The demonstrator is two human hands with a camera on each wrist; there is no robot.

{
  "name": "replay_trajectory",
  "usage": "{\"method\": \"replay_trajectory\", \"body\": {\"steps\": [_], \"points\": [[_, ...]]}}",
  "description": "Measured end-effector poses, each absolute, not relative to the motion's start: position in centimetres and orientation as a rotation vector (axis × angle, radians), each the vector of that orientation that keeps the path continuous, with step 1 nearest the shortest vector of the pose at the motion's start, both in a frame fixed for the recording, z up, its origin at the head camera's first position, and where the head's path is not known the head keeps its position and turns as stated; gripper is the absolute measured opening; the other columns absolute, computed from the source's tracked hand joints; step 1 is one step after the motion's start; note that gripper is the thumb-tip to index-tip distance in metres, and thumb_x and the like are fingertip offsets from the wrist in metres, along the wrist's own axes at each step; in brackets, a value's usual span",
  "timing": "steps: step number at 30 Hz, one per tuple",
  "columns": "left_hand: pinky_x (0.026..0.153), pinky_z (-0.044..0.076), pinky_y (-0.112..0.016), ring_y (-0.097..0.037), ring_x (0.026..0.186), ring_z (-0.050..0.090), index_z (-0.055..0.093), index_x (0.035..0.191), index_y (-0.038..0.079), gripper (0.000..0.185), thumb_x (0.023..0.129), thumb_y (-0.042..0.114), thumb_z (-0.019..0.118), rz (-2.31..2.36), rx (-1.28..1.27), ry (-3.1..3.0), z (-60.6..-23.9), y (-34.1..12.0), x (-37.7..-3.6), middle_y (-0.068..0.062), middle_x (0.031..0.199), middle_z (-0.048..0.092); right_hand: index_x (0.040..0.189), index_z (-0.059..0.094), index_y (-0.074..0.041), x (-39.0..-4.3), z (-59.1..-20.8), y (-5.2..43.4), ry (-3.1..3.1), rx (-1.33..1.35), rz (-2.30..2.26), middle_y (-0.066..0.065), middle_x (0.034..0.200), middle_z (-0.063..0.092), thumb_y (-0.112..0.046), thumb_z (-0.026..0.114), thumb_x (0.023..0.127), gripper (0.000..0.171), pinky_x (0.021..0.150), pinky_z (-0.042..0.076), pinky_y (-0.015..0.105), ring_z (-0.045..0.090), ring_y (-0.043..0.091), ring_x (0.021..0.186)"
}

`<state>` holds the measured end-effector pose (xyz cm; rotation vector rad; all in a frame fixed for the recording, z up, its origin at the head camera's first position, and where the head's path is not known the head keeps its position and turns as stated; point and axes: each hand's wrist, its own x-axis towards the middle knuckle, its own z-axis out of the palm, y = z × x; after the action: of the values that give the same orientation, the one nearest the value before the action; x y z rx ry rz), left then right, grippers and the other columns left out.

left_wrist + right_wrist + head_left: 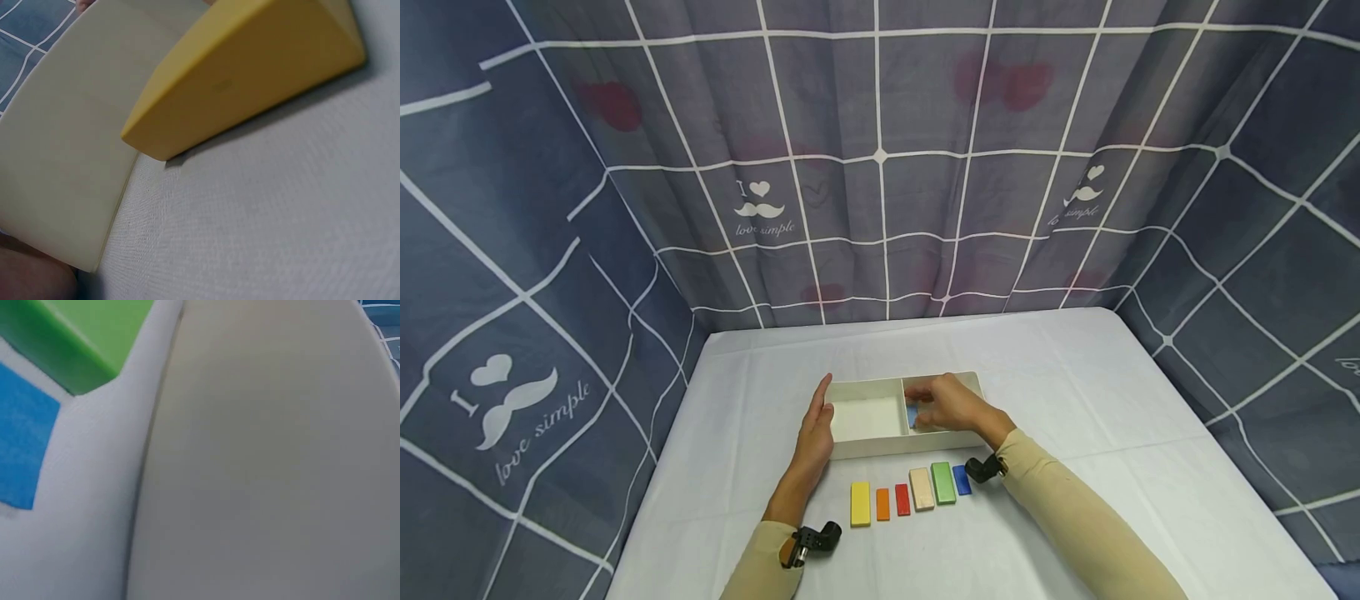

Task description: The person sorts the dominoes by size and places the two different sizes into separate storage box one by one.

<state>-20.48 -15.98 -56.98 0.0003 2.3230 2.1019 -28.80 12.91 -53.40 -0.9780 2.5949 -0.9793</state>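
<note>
Box (868, 449) with two compartments, right hand (953, 403) reaching inside

Pale and rectangular, the box lies on a white cloth (1037, 375), split crosswise by a divider (904, 408). The left hand (812, 433) rests along its left end, fingers extended against the outside and thumb near the rim, so it steadies nothing between bent fingers. The right hand dips into the right compartment, fingers bent down beside a light-blue block (912, 415). That block sits inside this compartment, close to the divider, partly hidden by the fingers; I cannot tell whether they pinch it or only touch it.

In front of the box, on the cloth, six blocks form a row, set apart from one another. From the left come a yellow block (861, 504), an orange block (883, 504), a red block (902, 500), a beige block (921, 489), a green block (943, 483) and a blue block (962, 480). The row slants, its right end nearer the box. The blue block is just beside the right wrist's black camera (983, 469).

The left wrist view shows the yellow block close up before the box wall; the right one shows the green and blue blocks at its left edge. Tan sleeves (1082, 517) cover both forearms, and dark curtains (917, 92) with white grid lines surround the table.
</note>
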Motion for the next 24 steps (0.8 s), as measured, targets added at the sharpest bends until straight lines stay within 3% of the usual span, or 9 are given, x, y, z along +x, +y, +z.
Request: {"method": "replay_trajectory", "body": {"steps": [11, 24], "points": [[0.136, 0.005, -0.068, -0.036, 0.172, 0.006, 0.024, 0.175, 0.04, 0.057, 0.121, 0.021, 0.029, 2.08, -0.049, 2.335, -57.2, -15.9, -20.5, -0.004, 0.185, 0.014, 0.141, 0.073, -0.002, -27.8, -51.6, 14.8, 2.666, -1.02, -0.968, 0.013, 0.135, 0.078, -0.014, 0.086, 0.093, 0.051, 0.103, 0.064, 0.046, 0.078, 0.033, 0.12], [0.136, 0.004, -0.067, -0.035, 0.172, 0.006, 0.023, 0.175, 0.04, 0.056, 0.121, 0.025, 0.028, 2.071, -0.047, 2.333, -56.9, -15.9, -20.4, -0.004, 0.185, 0.014, 0.139, 0.073, 0.001, -25.9, -50.4, 17.1, 2.712, -1.044, -1.004, 0.014, 0.136, 0.077, -0.013, 0.089, 0.093, 0.051, 0.104, 0.063, 0.049, 0.077, 0.036, 0.12]]}}
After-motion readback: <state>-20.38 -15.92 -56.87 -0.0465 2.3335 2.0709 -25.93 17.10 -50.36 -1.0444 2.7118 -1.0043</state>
